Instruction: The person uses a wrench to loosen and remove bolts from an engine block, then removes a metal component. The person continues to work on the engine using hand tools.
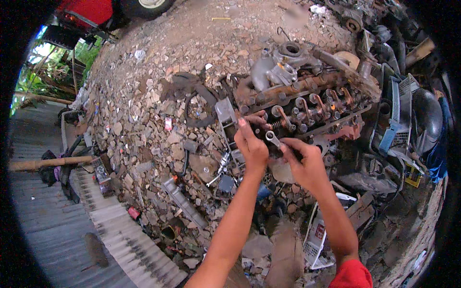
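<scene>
My right hand [306, 163] is closed around a ring-ended wrench [272, 138], its ring end pointing away from me. The wrench's ring is close to the near left end of the cylinder head [319, 113], a dirty engine part with a row of rocker arms, springs and bolts; whether they touch I cannot tell. My left hand [253, 148] reaches to that same end, fingers stretched out and apart at its edge. Nothing shows in its grip. A grey metal manifold [269, 72] sits along the far side of the head.
Stony ground [149, 105] surrounds the engine. To the left lie a long metal cover [184, 201], a ratchet handle [218, 169] and a black hose [201, 115]. A white plastic basket [312, 254] stands near my right forearm. Scrap parts and a blue crate [394, 110] crowd the right.
</scene>
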The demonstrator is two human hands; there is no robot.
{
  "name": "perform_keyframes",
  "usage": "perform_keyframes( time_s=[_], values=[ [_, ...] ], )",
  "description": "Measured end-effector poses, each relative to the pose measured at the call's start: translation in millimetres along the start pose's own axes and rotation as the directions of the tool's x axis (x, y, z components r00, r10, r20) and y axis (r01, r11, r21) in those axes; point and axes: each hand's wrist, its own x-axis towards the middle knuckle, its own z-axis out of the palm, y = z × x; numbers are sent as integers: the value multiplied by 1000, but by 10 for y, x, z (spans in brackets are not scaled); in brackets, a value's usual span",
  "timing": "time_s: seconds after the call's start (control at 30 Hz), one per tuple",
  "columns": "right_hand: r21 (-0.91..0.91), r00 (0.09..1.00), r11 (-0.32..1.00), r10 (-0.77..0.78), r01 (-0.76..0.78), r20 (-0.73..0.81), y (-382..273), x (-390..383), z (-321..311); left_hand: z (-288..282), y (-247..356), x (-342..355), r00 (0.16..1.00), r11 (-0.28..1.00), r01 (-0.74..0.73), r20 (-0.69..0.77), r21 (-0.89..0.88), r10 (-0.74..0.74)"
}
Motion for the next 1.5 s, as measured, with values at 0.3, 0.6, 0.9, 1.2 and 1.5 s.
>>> perform_keyframes(
  time_s=[0.3,0.6,0.9,1.2,1.5],
  values=[
    [-105,999,994,-11,16,43,-134,-32,-69,-11,70,-63,1000,1000,-8,30,30,7],
    [-111,997,993,26,-34,-68,-162,-48,9,9,10,-41,999,996,-46,6,72,46],
    [-151,977,987,-82,52,-197,-162,-53,262,-137,105,-11,999,975,35,-11,217,-33],
    [-110,946,950,-304,292,-116,-77,164,233,-434,64,6,892,903,428,180,-44,-414],
    [-31,950,962,-274,272,-150,40,216,350,-417,29,-106,910,913,400,157,-85,-384]
  ],
)
